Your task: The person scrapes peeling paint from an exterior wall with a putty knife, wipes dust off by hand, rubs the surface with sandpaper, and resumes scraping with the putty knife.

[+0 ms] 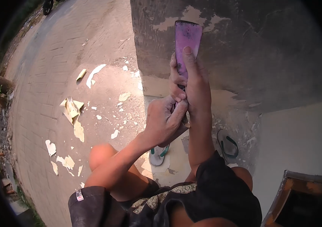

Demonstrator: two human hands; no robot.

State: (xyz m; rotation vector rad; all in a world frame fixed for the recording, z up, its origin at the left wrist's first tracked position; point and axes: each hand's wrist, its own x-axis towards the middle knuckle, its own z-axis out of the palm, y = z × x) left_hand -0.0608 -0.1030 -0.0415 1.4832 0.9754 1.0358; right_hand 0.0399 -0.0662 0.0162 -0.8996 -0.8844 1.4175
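Note:
A scraper with a flat purple blade, dark-smudged and wider at its far end, points up toward the wall. My right hand is closed around it, thumb laid along the blade and fingers showing at its left side. Just below, my left hand is closed around the lower handle end, mostly hiding it. The two hands touch each other. Behind the blade stands a dark grey wall with peeled lighter patches; whether the blade's tip touches it I cannot tell.
Paint flakes lie over the ground, with a larger crumpled peeling at left. Sandals with green straps sit below my hands and at right. A pale wall and a wooden frame stand at right. Paving runs along the left.

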